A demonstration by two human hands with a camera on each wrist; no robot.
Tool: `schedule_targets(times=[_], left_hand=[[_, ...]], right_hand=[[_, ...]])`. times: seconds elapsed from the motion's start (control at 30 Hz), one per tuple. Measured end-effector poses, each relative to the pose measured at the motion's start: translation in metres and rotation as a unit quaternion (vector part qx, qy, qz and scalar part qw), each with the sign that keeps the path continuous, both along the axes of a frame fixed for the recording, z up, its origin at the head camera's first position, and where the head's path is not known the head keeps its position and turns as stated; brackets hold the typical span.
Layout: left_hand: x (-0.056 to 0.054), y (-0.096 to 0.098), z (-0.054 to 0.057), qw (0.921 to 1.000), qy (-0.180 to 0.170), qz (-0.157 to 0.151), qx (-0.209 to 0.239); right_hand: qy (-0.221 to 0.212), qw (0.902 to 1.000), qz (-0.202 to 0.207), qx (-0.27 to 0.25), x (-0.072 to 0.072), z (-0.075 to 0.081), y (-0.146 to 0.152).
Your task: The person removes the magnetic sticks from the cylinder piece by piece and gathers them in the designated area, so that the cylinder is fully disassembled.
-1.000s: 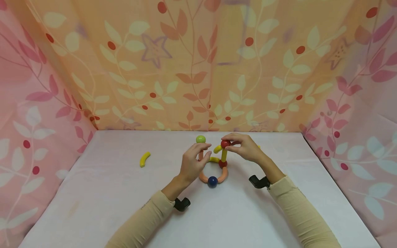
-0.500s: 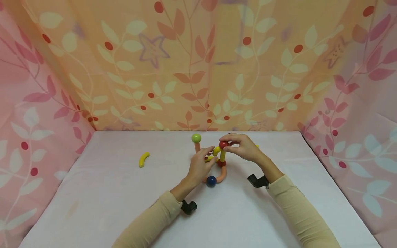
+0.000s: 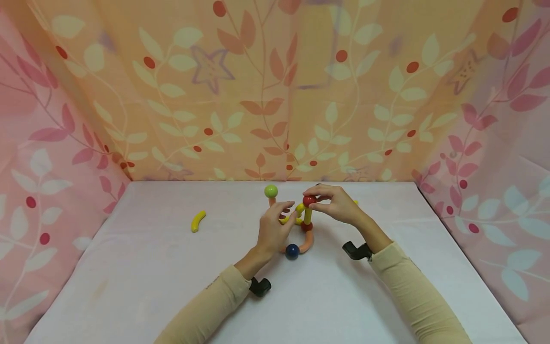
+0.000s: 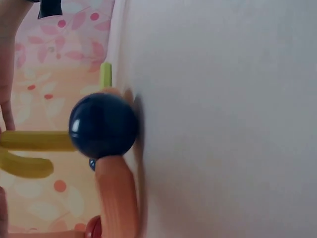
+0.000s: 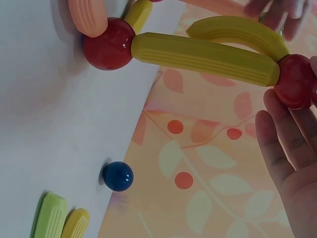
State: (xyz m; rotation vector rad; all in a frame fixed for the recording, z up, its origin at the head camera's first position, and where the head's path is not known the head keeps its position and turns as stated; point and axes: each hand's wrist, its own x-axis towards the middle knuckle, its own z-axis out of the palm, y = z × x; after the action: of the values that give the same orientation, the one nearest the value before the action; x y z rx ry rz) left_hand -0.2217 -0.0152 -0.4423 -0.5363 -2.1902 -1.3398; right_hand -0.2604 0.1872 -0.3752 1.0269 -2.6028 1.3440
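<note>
My right hand [image 3: 337, 204] pinches a red ball [image 5: 296, 82] between thumb and fingers. This ball caps an upright straight yellow rod [image 5: 205, 58], and a curved yellow rod [image 5: 237, 33] juts from it toward the left. The upright stands on a lower red ball [image 5: 109, 43] in a ring on the table, with curved orange rods [image 4: 118, 198] and a dark blue ball [image 4: 103, 125] at the front. Behind my left hand [image 3: 271, 231], a green ball [image 3: 271, 191] tops an orange post. The left fingers are spread loosely beside the curved yellow rod, holding nothing.
A loose curved yellow rod [image 3: 198, 221] lies on the white-covered table [image 3: 129, 267] at left. Beyond my right hand lie a small blue ball [image 5: 118, 176], a light green stick [image 5: 50, 215] and a yellow piece [image 5: 76, 224]. Patterned cloth [image 3: 275, 95] walls the back and sides.
My left hand has shifted right, from in front of the orange post toward the curved yellow rod. The green-topped post has moved slightly left. My right hand keeps its pinch on the red ball.
</note>
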Motion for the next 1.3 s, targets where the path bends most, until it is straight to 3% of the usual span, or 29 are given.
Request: schedule_targets(times=[0.07,0.17,0.23,0.33,0.47,0.6,0.93,1.3], left_hand=[[-0.002,-0.005,0.003,0.9979,0.059,0.019,0.022],[-0.008,-0.014,0.009,0.9885,0.132,0.048,0.056],[-0.014,-0.021,0.014,0.9836,0.151,0.068,0.070],[-0.023,-0.031,0.021,0.9860,0.122,0.084,0.077],[-0.031,-0.040,0.027,0.9959,0.006,0.064,0.063],[-0.033,-0.043,0.025,0.9952,-0.069,0.039,0.057],[-0.029,-0.038,0.022,0.9949,-0.083,-0.023,0.054],[-0.027,-0.039,0.021,0.9949,-0.081,-0.037,0.049]], right_hand=[[-0.002,1.0000,-0.002,-0.001,0.000,0.000,0.000],[-0.004,1.0000,-0.004,-0.001,0.000,0.000,-0.001],[-0.003,1.0000,-0.003,-0.003,-0.001,-0.001,-0.001],[0.000,1.0000,-0.003,-0.005,-0.001,-0.001,-0.001],[0.003,1.0000,-0.006,-0.005,-0.001,0.001,0.000],[0.005,0.9999,-0.014,-0.003,-0.002,0.001,0.001],[0.012,0.9989,-0.046,0.001,-0.004,-0.001,0.000],[0.018,0.9988,-0.046,-0.004,-0.003,0.000,-0.001]])
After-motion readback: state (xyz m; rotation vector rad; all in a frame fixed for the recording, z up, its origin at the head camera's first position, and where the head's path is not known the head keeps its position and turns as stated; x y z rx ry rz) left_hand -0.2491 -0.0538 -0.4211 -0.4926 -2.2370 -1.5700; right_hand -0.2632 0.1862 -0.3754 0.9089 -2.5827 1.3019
